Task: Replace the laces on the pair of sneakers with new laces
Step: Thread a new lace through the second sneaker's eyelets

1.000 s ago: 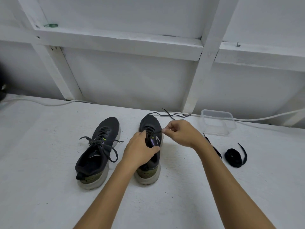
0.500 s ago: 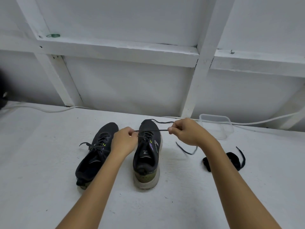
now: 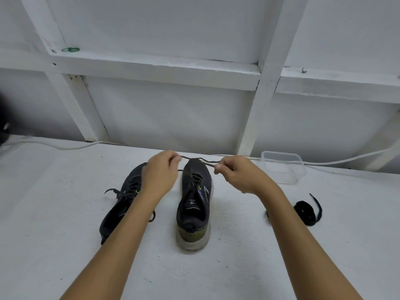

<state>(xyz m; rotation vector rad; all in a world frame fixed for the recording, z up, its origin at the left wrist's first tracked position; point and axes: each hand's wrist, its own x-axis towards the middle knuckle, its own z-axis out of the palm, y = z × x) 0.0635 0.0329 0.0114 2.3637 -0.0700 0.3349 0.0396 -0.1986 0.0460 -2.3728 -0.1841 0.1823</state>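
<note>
Now left hand (image 3: 159, 177) and right hand (image 3: 239, 174) each pinch the dark lace (image 3: 200, 160), stretched between their fingertips, over right sneaker (image 3: 194, 202); left sneaker (image 3: 121, 204) beside.

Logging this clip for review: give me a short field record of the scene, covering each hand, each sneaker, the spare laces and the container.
left hand: pinches one end of the old lace
right hand: pinches the other end of that lace
old lace: stretched between the hands above the toe of the right sneaker
right sneaker: upright, heel toward camera, partly unlaced
left sneaker: fully laced, partly behind the left forearm
new laces: black bundle on the surface, right of the right forearm
container: clear plastic, near the wall
</note>
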